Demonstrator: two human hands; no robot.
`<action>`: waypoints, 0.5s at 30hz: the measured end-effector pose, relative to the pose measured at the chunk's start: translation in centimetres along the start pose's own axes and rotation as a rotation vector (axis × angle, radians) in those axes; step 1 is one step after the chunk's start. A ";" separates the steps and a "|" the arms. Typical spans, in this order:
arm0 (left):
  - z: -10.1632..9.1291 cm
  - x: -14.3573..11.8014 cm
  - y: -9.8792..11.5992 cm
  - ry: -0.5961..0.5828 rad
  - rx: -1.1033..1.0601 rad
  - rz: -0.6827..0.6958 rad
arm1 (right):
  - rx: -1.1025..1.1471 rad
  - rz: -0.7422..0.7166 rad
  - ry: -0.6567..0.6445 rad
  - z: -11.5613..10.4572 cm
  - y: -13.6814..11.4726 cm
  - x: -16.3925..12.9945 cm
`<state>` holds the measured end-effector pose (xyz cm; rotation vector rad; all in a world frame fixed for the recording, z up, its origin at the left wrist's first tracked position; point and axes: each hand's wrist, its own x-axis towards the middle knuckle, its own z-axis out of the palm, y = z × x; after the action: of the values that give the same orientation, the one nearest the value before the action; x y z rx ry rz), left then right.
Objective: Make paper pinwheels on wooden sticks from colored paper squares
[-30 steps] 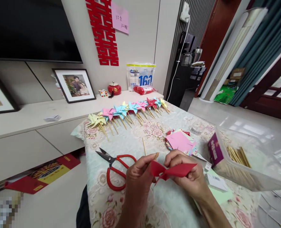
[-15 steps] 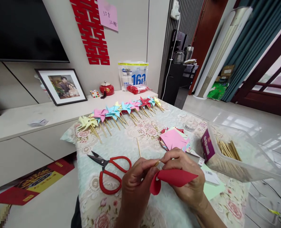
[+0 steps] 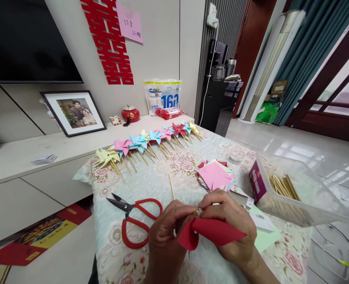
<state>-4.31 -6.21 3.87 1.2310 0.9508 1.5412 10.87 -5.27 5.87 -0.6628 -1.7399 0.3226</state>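
Observation:
Red paper folded into a partly curled pinwheel [image 3: 218,230] sits between my two hands. My left hand [image 3: 167,230] is closed, thumb and forefinger pinching near the pinwheel's centre. Against it, my right hand [image 3: 233,221] is closed too, its fingertips meeting the left ones behind the red paper. A small tan piece, perhaps a stick end, shows between the fingertips; the rest is hidden. Just beyond my left hand is a thin wooden stick [image 3: 171,187], its lower end out of sight. Scissors with red handles [image 3: 136,221] lie spread at the left.
Finished paper pinwheels [image 3: 139,142] on sticks line the table's far edge. A stack of cut paper squares [image 3: 216,175] lies beyond my right hand, near a small clear round container [image 3: 236,156]. At right stands a clear plastic box [image 3: 281,213] of wooden sticks [image 3: 283,187].
The curled left part of the red paper has swung down and left, covering more of my left fingers. Both hands stay together. The view has shifted slightly.

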 end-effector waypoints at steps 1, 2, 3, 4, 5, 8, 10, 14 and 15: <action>0.0 0.0 0.0 0.002 -0.005 -0.002 | -0.003 -0.006 -0.005 0.0 -0.1 0.0; 0.0 0.1 0.0 0.002 -0.009 -0.002 | -0.005 -0.012 -0.010 0.0 -0.1 0.0; 0.0 0.1 0.0 0.000 -0.010 -0.001 | -0.008 -0.015 -0.015 -0.1 -0.2 0.1; 0.0 0.1 -0.1 -0.003 -0.008 0.000 | -0.012 -0.018 -0.019 -0.1 -0.3 0.1; -0.1 0.1 -0.1 -0.007 0.000 -0.003 | -0.017 -0.022 -0.021 -0.1 -0.3 0.2; -0.2 0.0 -0.3 -0.021 0.031 -0.015 | -0.035 -0.036 -0.027 -0.1 -0.4 0.4; -0.2 -0.1 -0.4 -0.026 0.030 -0.016 | -0.044 -0.050 -0.025 -0.1 -0.4 0.5; -0.3 0.0 -0.6 -0.047 0.000 -0.016 | -0.052 -0.054 -0.020 -0.1 -0.4 0.5; -0.4 0.1 -0.7 -0.055 -0.008 -0.011 | -0.051 -0.053 -0.020 -0.1 -0.4 0.4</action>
<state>-4.53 -5.95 3.11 1.2548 0.9135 1.4935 10.78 -5.34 6.47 -0.6508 -1.7868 0.2500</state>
